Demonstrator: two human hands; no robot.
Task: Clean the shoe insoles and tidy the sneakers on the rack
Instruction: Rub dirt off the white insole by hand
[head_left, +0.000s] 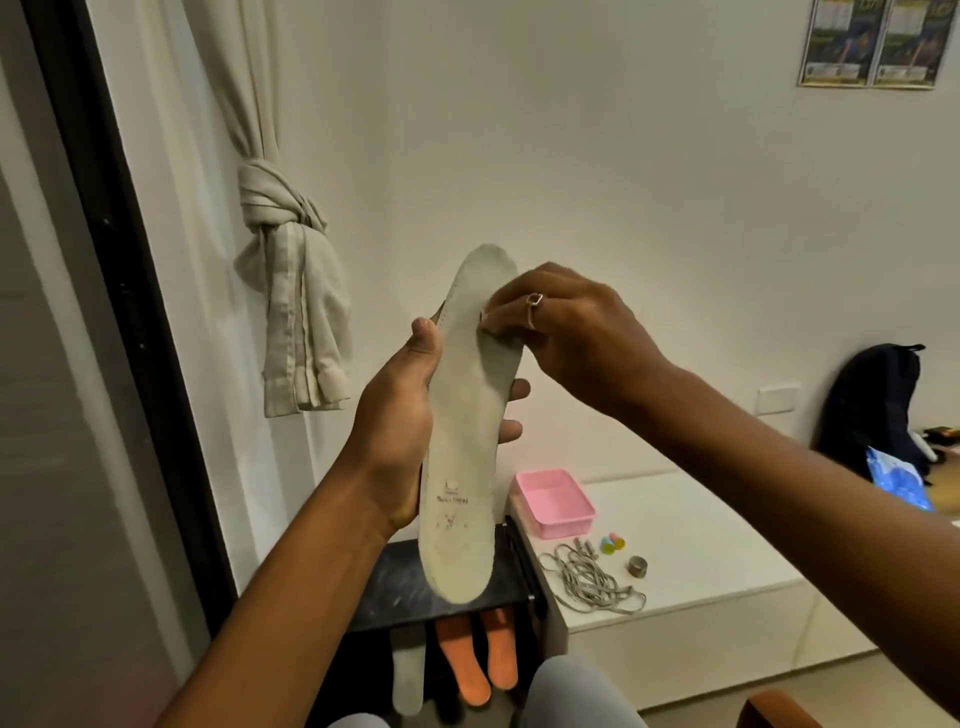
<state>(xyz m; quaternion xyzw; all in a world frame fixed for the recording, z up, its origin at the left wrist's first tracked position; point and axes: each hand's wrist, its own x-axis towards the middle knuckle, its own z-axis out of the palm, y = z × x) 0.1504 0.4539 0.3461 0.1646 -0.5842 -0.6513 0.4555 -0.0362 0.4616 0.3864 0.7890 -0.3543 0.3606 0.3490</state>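
The pale grey insole (462, 467) stands nearly upright in mid-air above the black rack (395, 587), toe end up. The left hand (400, 415) grips it round the middle, thumb on one edge and fingers curled behind, while the right hand (566, 338) pinches a small pale wipe (501, 335) against its surface near the toe. Two orange insoles (462, 660) and a grey one (408, 680) lie on the rack's lower level, and beside the rack a white counter (701, 530) carries a pink tray (566, 525) and loose grey laces (587, 577).
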